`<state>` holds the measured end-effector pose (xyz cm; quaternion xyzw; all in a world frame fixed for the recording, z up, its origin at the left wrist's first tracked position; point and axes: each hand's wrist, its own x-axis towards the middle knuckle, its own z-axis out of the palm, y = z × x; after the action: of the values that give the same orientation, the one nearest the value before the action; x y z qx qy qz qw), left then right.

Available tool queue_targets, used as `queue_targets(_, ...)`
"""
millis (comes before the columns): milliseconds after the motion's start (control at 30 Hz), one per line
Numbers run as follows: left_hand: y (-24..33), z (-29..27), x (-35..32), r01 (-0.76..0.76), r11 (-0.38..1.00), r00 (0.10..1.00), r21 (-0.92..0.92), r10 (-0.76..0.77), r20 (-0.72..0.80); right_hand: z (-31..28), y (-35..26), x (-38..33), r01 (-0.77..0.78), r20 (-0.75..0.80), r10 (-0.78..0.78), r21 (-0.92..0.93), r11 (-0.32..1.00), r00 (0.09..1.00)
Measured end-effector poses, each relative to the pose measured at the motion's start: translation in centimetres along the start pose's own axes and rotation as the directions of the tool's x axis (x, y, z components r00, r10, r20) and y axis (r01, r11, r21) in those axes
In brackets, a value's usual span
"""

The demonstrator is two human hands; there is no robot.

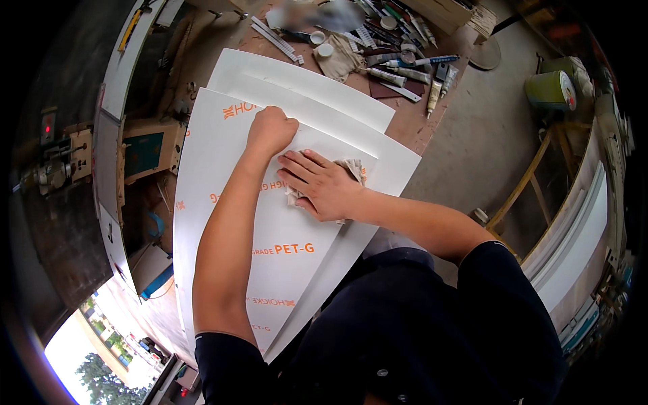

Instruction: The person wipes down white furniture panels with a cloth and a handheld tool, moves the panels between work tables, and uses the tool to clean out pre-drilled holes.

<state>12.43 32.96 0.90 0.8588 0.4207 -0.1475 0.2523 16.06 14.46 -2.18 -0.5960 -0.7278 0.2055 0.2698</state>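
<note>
A large white panel (229, 158) covered with orange-printed film lies across the bench in front of me, over other white panels (290, 81) whose edges stick out at the far and right sides. My left hand (272, 130) is closed in a fist at the film-covered panel's far edge. What its fingers hold, if anything, is hidden. Beside it, my right hand (322, 183) presses a crumpled, pale, stained rag (354, 167) down on the panel. Its fingers lie over the rag, which pokes out on both sides of the hand.
Tubes, pens and scrapers (405, 67) crowd the bench's far end, with a bunched cloth (339, 62) and small white caps. At right, a green-yellow bucket (550, 91) and a wooden frame (523, 179) stand past the bench. A machine (50, 172) is at left.
</note>
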Motion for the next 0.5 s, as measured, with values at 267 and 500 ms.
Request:
queue_targets(267,4.2,4.1,-1.3,-0.177,0.905,0.982,-0.387,0.189,-0.006,-0.2,-0.5,0.4,-0.072,0.126,0.076,-0.038,0.997,0.989)
queue_targets(500,5.9,1.0,-7.2,-0.493,0.735,0.866,-0.466,0.363,-0.343,5.0,-4.9,-3.2,-0.117,0.044,0.109,0.256,0.960,0.993)
